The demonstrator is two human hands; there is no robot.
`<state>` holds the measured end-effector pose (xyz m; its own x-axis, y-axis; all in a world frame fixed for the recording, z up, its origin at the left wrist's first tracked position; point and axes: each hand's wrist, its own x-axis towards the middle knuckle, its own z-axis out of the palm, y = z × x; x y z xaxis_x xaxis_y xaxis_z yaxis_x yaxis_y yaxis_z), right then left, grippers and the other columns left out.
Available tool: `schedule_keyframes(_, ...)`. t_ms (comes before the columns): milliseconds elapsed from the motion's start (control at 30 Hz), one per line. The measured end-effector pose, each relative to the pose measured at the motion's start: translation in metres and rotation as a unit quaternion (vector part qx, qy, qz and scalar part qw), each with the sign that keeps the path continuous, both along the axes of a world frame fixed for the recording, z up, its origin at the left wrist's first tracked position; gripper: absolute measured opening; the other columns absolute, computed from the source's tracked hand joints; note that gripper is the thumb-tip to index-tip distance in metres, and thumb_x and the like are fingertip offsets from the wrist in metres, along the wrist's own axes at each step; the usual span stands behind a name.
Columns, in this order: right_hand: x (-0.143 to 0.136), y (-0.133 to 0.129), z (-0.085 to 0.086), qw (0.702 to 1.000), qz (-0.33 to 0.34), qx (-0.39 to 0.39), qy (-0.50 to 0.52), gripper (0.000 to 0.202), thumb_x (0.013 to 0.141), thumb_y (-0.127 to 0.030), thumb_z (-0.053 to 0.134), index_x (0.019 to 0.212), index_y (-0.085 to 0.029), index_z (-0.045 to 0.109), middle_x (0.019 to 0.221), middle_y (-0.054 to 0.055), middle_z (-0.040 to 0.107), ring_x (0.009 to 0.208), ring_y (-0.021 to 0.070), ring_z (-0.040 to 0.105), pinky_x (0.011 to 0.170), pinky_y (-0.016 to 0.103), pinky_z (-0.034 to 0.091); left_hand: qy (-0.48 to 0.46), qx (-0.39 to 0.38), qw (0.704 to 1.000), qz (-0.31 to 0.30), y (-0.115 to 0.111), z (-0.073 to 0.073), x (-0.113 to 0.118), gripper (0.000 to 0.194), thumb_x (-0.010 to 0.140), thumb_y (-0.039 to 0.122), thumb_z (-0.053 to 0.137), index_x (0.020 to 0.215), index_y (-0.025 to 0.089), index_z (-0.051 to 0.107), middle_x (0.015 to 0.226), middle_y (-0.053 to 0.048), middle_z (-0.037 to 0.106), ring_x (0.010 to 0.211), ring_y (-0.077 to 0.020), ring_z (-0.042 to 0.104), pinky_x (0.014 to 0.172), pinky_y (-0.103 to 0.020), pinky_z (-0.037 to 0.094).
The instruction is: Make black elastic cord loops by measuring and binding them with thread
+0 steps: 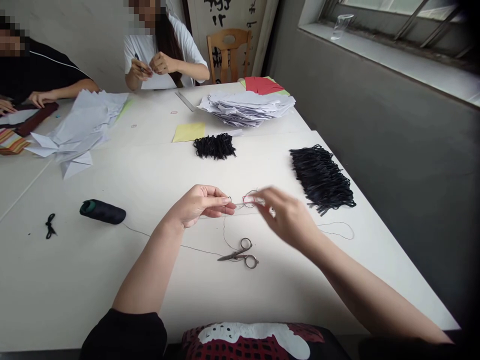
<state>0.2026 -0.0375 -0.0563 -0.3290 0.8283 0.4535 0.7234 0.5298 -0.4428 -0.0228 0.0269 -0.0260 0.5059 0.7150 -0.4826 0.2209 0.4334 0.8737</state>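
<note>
My left hand is closed, thumb and fingers pinching a dark thread that hangs toward the scissors. To its right my right hand is slightly blurred, its thumb and fingers apart, with nothing clearly held. By those fingertips, thin loops and a small red outline show on the table; what they are is hard to make out. Beneath both hands lies a clear ruler, partly covered. Small metal scissors rest below, slightly spread. A spool of dark thread lies at the left, its thread trailing toward the scissors.
Black looped cords lie in a small bundle and a larger bundle. A black knotted cord sits far left. Beyond are yellow paper, stacked white paper and folded sheets. Two people work across the table.
</note>
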Motion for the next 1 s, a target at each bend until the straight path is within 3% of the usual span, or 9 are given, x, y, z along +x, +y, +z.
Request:
schedule_keyframes(67,-0.004,-0.027,-0.016,0.99,0.109,-0.015,-0.088,0.02,0.098,-0.014,0.045,0.099,-0.015,0.065,0.091,0.009,0.067,0.072,0.0163,0.063,0.064,0.029,0.052,-0.017,-0.009,1.0,0.003,0.0,0.001,-0.001,0.023,0.075,0.035,0.079,0.078,0.017,0.066,0.097,-0.008,0.077,0.094,-0.0194,0.072,0.07,-0.022,0.051)
schedule_keyframes(133,-0.006,-0.051,-0.033,0.975,0.149,-0.017,-0.162,0.024,0.095,-0.007,0.042,0.1,-0.013,0.064,0.095,0.011,0.067,0.071,0.017,0.064,0.061,0.029,0.053,-0.029,-0.014,0.999,0.01,0.0,0.002,-0.001,0.021,0.075,0.033,0.079,0.077,0.016,0.066,0.098,-0.009,0.077,0.096,-0.0192,0.072,0.07,-0.021,0.051)
schedule_keyframes(300,-0.004,-0.078,-0.064,0.956,0.148,0.036,-0.252,0.037,0.091,0.0,0.038,0.121,-0.006,0.059,0.117,0.018,0.065,0.07,0.0189,0.064,0.055,0.032,0.056,-0.05,-0.021,0.998,0.012,0.0,0.0,0.001,0.019,0.074,0.029,0.079,0.075,0.015,0.066,0.096,-0.009,0.077,0.093,-0.0181,0.072,0.07,-0.02,0.052)
schedule_keyframes(467,-0.004,-0.081,-0.07,0.941,0.157,0.055,-0.295,0.041,0.088,0.004,0.036,0.123,0.0,0.055,0.116,0.021,0.064,0.073,0.0191,0.062,0.057,0.032,0.055,-0.064,-0.018,0.998,-0.002,-0.002,-0.001,0.002,0.019,0.074,0.03,0.079,0.075,0.015,0.067,0.095,-0.008,0.077,0.092,-0.0184,0.072,0.07,-0.02,0.053)
schedule_keyframes(600,-0.005,-0.073,-0.06,0.942,0.145,-0.104,-0.284,0.037,0.082,0.005,0.039,0.109,-0.011,0.058,0.1,0.01,0.062,0.066,0.0161,0.058,0.052,0.029,0.047,-0.059,-0.006,0.998,0.014,-0.003,-0.001,0.003,0.02,0.073,0.029,0.08,0.075,0.014,0.066,0.093,-0.009,0.077,0.091,-0.0184,0.073,0.077,-0.023,0.054)
schedule_keyframes(733,-0.002,-0.057,-0.032,0.931,0.181,-0.262,-0.181,0.019,0.087,-0.011,0.056,0.105,-0.017,0.058,0.099,0.005,0.061,0.074,0.0144,0.059,0.062,0.027,0.046,-0.034,0.013,0.999,0.032,-0.003,-0.002,0.003,0.02,0.074,0.029,0.078,0.074,0.014,0.065,0.092,-0.01,0.077,0.09,-0.0187,0.073,0.078,-0.025,0.054)
schedule_keyframes(867,0.002,-0.045,-0.003,0.915,0.22,-0.321,-0.102,0.034,0.085,-0.041,0.068,0.109,-0.018,0.06,0.1,0.006,0.062,0.086,0.0194,0.059,0.072,0.031,0.046,-0.027,0.028,0.998,0.039,-0.003,-0.002,0.002,0.019,0.076,0.028,0.077,0.075,0.014,0.065,0.091,-0.01,0.077,0.09,-0.0185,0.073,0.079,-0.025,0.054)
schedule_keyframes(1000,0.008,-0.034,0.012,0.916,0.15,-0.343,-0.143,0.047,0.082,-0.056,0.066,0.109,-0.018,0.062,0.103,0.008,0.063,0.088,0.0226,0.059,0.072,0.033,0.044,-0.023,0.028,0.999,0.04,-0.003,-0.001,0.001,0.02,0.075,0.03,0.077,0.073,0.014,0.065,0.09,-0.01,0.077,0.089,-0.0191,0.073,0.079,-0.027,0.055)
